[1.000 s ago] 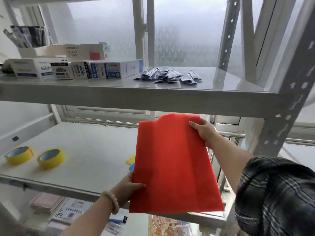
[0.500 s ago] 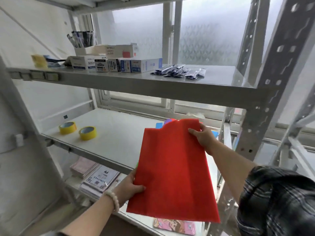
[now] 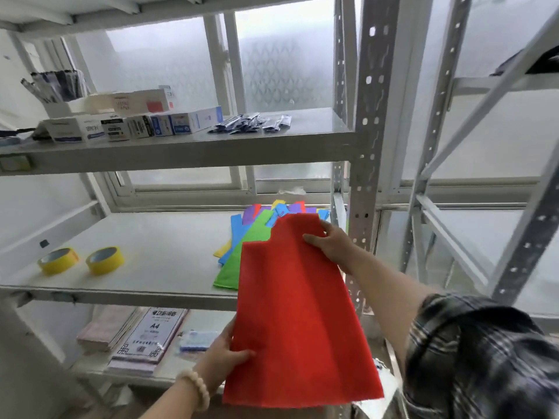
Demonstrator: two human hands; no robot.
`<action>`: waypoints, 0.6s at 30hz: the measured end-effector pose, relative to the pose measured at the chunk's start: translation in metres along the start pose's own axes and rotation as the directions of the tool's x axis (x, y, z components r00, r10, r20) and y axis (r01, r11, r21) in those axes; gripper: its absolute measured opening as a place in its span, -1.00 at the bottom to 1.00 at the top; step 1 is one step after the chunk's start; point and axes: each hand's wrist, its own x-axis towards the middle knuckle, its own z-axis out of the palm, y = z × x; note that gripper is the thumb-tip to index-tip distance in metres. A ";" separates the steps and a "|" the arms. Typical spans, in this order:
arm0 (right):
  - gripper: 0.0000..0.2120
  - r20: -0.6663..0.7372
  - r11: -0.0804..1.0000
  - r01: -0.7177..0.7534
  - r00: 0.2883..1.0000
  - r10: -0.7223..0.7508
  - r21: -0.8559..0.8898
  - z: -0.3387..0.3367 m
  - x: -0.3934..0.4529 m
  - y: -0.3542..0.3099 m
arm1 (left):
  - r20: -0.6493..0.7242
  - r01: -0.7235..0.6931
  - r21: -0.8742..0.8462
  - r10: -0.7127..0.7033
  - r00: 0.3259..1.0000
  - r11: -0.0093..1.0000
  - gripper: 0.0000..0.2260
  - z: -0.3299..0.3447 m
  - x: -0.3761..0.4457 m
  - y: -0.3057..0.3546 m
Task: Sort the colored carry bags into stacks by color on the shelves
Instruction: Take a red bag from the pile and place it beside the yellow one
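Observation:
A flat red carry bag (image 3: 296, 316) hangs in front of the middle shelf (image 3: 145, 294), held in the air by both hands. My right hand (image 3: 332, 244) grips its upper right edge near the handle cut-out. My left hand (image 3: 225, 356) pinches its lower left edge, thumb on the front. Behind the red bag, a loose pile of carry bags (image 3: 257, 228) lies on the right part of the middle shelf: green on top, with blue, yellow, purple and red showing. The red bag hides the pile's right side.
Two yellow tape rolls (image 3: 80, 260) sit at the shelf's left front. Boxes (image 3: 133, 124) and dark sachets (image 3: 251, 124) line the upper shelf. A4 paper packs (image 3: 148, 337) lie on the lower shelf. A perforated steel post (image 3: 367, 146) stands just right of my right hand.
The view has pulled back and turned right, so the coloured pile shows behind the red bag. Both hands keep the same hold on the bag.

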 end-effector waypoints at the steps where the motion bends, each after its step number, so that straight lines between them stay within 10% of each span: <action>1: -0.67 0.002 1.000 -0.006 1.000 0.006 0.004 -0.007 -0.009 0.002 | 0.024 0.000 0.005 0.000 1.000 1.000 -0.06 0.009 0.000 -0.001; 18: -0.69 -0.233 0.972 -0.154 0.953 0.193 0.177 -0.317 -0.161 0.057 | 0.452 -0.034 0.188 -0.056 0.890 0.982 -0.10 0.302 0.051 -0.011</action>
